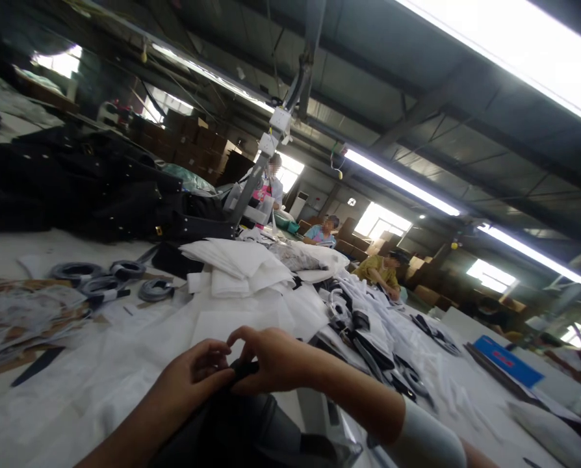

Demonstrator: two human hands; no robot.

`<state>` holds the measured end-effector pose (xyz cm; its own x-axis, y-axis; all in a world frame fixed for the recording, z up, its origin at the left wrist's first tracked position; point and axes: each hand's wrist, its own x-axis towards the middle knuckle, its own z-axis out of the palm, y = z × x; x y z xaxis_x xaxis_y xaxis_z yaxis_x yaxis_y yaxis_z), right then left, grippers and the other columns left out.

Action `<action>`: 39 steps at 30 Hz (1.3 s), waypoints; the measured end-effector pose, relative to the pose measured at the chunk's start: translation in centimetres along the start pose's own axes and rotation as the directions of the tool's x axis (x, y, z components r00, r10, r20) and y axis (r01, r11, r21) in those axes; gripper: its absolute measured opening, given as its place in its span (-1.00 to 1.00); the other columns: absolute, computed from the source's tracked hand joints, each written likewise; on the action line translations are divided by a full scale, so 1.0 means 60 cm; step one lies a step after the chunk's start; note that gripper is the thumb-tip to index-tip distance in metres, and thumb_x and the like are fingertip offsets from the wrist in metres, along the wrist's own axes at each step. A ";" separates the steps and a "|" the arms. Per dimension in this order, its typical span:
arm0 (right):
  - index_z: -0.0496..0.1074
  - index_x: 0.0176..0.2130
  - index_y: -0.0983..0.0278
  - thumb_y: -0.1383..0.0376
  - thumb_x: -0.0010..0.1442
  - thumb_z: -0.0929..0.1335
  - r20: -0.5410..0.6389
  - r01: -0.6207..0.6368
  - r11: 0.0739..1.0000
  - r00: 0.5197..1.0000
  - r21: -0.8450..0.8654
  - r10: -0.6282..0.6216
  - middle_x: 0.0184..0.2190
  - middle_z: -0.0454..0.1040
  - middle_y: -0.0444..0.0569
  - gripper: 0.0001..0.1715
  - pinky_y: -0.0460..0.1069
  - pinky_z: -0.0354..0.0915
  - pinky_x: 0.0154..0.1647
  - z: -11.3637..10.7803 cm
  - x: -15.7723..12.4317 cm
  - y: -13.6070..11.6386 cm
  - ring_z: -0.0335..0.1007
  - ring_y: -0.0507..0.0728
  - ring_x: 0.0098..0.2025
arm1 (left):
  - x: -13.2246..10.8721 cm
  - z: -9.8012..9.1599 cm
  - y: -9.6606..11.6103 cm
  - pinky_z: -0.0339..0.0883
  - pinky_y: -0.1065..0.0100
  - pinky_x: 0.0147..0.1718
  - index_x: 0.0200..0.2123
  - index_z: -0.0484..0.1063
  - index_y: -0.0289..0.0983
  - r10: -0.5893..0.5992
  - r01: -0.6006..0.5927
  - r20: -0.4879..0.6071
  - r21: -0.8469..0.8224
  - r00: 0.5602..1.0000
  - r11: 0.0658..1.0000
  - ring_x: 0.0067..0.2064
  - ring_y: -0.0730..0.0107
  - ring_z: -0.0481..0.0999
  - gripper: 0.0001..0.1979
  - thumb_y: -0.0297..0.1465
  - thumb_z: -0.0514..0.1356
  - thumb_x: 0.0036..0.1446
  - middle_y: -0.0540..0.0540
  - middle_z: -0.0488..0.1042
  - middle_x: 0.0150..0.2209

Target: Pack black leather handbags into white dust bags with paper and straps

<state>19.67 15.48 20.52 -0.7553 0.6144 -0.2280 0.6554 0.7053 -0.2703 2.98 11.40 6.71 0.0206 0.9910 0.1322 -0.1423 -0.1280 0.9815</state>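
At the bottom centre is a black fabric piece (236,422), dark and bulky, whose exact kind I cannot make out. My left hand (190,377) pinches its upper edge between thumb and curled fingers. Close beside it, my right hand (275,357) grips the same edge with thumb and bent forefinger, reaching across from the right. The two hands almost touch. Just beyond them lie stacked white sheets (242,266) on the table. The lower part of the black piece runs out of view.
A heap of black riveted fabric (90,188) fills the back left. Coils of grey strap (78,273) lie before it. White and black straps (368,325) are piled at right, near a blue box (507,361). A grey post (251,188) rises behind the sheets. Several people sit or stand farther back.
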 end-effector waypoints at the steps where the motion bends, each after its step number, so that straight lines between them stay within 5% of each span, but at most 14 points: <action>1: 0.30 0.20 0.16 0.21 0.01 0.55 0.006 0.008 1.000 1.000 -0.002 -0.008 -0.12 0.63 -0.04 -0.19 -0.03 0.27 -0.23 0.000 0.002 0.002 0.56 0.21 -0.16 | 0.002 0.003 -0.001 0.49 0.27 -0.20 -0.19 0.50 -0.24 -0.028 0.028 -0.005 -0.064 1.000 0.998 -0.17 0.13 0.63 -0.59 -0.15 0.43 -0.06 -0.08 0.61 -0.31; 5: 0.31 0.20 0.14 0.23 0.02 0.53 0.036 0.033 0.999 0.999 -0.016 -0.033 -0.15 0.62 -0.09 -0.21 -0.06 0.28 -0.24 -0.001 0.001 0.020 0.54 0.15 -0.21 | 0.004 -0.003 -0.006 0.48 0.27 -0.26 -0.18 0.50 -0.25 -0.121 0.116 -0.032 -0.132 0.992 0.985 -0.22 0.13 0.63 -0.47 -0.03 0.44 -0.13 -0.06 0.59 -0.35; 12: 0.45 0.06 0.17 0.29 0.00 0.54 0.031 -0.041 0.999 0.999 0.003 0.041 -0.25 0.61 -0.16 -0.39 -0.13 0.28 -0.35 -0.021 -0.019 0.052 0.49 0.04 -0.37 | -0.003 -0.094 -0.023 0.49 0.33 -0.17 -0.10 0.53 -0.21 -0.176 0.199 -0.203 0.096 0.963 0.975 -0.08 0.12 0.63 -0.42 0.07 0.37 -0.08 -0.11 0.66 -0.19; 16: 0.51 -0.04 0.19 0.29 -0.02 0.59 -0.024 -0.064 0.996 0.998 0.058 0.065 -0.28 0.61 -0.16 -0.48 -0.15 0.28 -0.36 -0.021 -0.018 0.057 0.49 0.03 -0.37 | -0.001 -0.111 -0.018 0.52 0.31 -0.24 -0.18 0.59 -0.18 -0.108 0.150 -0.185 0.234 0.977 0.960 -0.16 0.09 0.64 -0.47 0.09 0.34 -0.07 -0.09 0.66 -0.24; 21: 0.51 -0.12 0.19 0.13 -0.01 0.60 -0.133 -0.022 0.998 0.991 0.053 0.029 -0.26 0.62 -0.11 -0.53 -0.11 0.29 -0.32 -0.006 -0.013 0.049 0.53 0.10 -0.28 | 0.007 -0.054 0.012 0.26 0.06 0.22 -0.16 0.64 0.00 0.225 -0.144 -0.067 0.589 0.972 0.795 0.13 -0.09 0.51 -0.58 0.01 0.38 -0.09 -0.02 0.64 -0.03; 24: 0.53 -0.10 0.15 0.09 0.11 0.54 -0.204 0.028 0.997 0.978 -0.075 -0.043 -0.25 0.62 -0.11 -0.62 -0.07 0.29 -0.25 0.000 -0.014 0.043 0.54 0.14 -0.22 | 0.017 -0.003 0.027 0.37 0.15 0.13 -0.04 0.57 0.01 0.214 -0.239 0.107 0.520 0.971 0.820 0.10 -0.01 0.55 -0.58 -0.13 0.39 -0.03 0.01 0.63 -0.01; 28: 0.56 -0.13 0.14 0.18 0.23 0.47 -0.263 0.060 0.967 0.956 -0.249 -0.127 -0.28 0.63 -0.11 -0.81 -0.02 0.29 -0.15 0.012 -0.025 0.050 0.53 0.15 -0.20 | 0.033 0.032 0.022 0.45 0.26 0.02 -0.08 0.53 -0.08 0.170 -0.221 0.182 0.314 0.969 0.923 0.02 0.10 0.61 -0.70 -0.16 0.31 0.13 -0.01 0.64 -0.05; 31: 0.58 -0.23 0.17 0.18 0.29 0.41 -0.509 0.069 0.993 0.854 -0.091 -0.106 -0.31 0.63 -0.08 -0.86 0.00 0.30 -0.06 0.027 -0.038 0.065 0.52 0.13 -0.21 | 0.037 0.030 0.011 0.47 0.30 -0.01 -0.12 0.56 -0.10 0.141 -0.169 0.120 0.267 0.983 0.949 -0.03 0.12 0.63 -0.69 -0.12 0.33 0.10 -0.01 0.65 -0.10; 34: 0.56 -0.28 0.21 0.12 0.25 0.43 -0.766 0.226 0.891 0.616 0.394 0.182 -0.36 0.59 -0.06 -0.79 0.01 0.36 -0.10 0.030 -0.042 0.082 0.51 0.13 -0.26 | 0.031 0.025 0.008 0.50 0.30 -0.06 -0.16 0.57 -0.13 0.103 -0.113 0.051 0.261 0.993 0.959 -0.06 0.09 0.64 -0.66 -0.09 0.36 0.05 -0.03 0.66 -0.16; 37: 0.49 -0.10 0.24 -0.03 0.31 0.32 -0.769 0.414 0.659 0.459 0.628 0.445 -0.23 0.57 -0.01 -0.57 0.06 0.43 -0.07 0.013 -0.040 0.098 0.53 0.13 -0.22 | 0.024 0.025 0.009 0.53 0.28 -0.10 -0.20 0.57 -0.17 0.064 -0.063 0.006 0.241 0.998 0.968 -0.08 0.06 0.65 -0.61 -0.04 0.38 0.00 -0.07 0.66 -0.18; 39: 0.37 0.09 0.22 -0.09 0.35 0.24 -0.759 0.456 0.609 0.446 0.649 0.474 -0.04 0.53 0.05 -0.45 0.10 0.41 0.05 -0.003 -0.043 0.105 0.52 0.15 -0.05 | 0.021 0.026 0.009 0.54 0.26 -0.11 -0.20 0.55 -0.18 0.042 -0.034 -0.030 0.252 0.999 0.967 -0.08 0.05 0.65 -0.57 -0.02 0.38 -0.02 -0.10 0.65 -0.16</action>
<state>25.75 18.39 19.55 -0.0223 0.8771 0.4798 0.0508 0.4803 -0.8756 4.46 12.52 7.64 -0.0148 0.9854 0.1696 0.1109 -0.1669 0.9797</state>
